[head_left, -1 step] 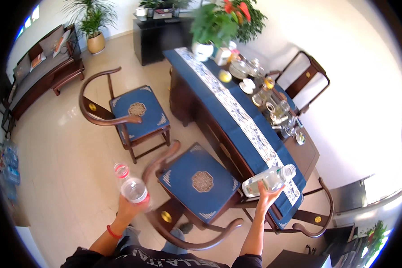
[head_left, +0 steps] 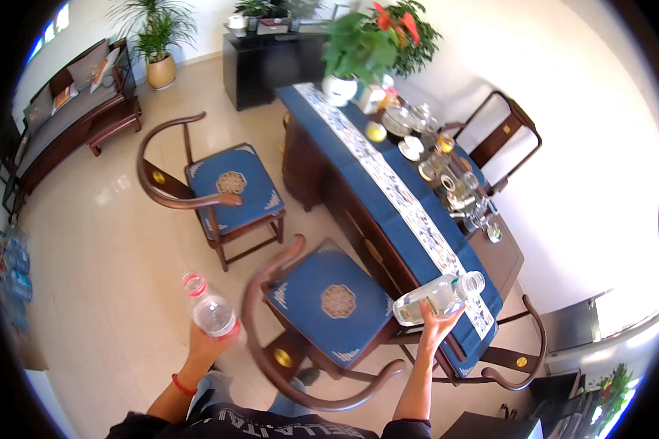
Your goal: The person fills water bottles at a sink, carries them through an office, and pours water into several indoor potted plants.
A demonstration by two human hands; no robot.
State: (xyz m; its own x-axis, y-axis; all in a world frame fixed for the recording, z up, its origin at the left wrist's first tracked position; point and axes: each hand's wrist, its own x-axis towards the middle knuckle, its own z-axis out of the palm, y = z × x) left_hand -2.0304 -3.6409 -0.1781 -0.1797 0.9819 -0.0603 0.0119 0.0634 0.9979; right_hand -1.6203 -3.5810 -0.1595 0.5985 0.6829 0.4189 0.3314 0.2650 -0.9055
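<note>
My left hand (head_left: 209, 347), a red band on its wrist, is closed around a clear plastic bottle (head_left: 214, 316) with a red neck ring or cap and a reddish label. It is above the floor, left of the near chair; whether it is one bottle or two is hard to tell. Over the near end of the table, my right hand (head_left: 438, 322) grips a larger clear bottle (head_left: 417, 304), tilted with its wide mouth to the right and a pale label on its side. The near chair (head_left: 329, 336), with its blue cushion, stands between my hands.
The long table (head_left: 329, 157) has a blue cloth and patterned runner. Glass teaware (head_left: 458, 183), a yellow fruit (head_left: 375, 132) and a potted plant (head_left: 355, 51) stand on it. Another armchair (head_left: 234, 194) is at left; several large water bottles (head_left: 15, 274) line the left edge.
The view has shifted slightly, so the furniture sits a little lower and to the right. My left hand's bottle has moved slightly left, away from the chair. Both grips are unchanged.
</note>
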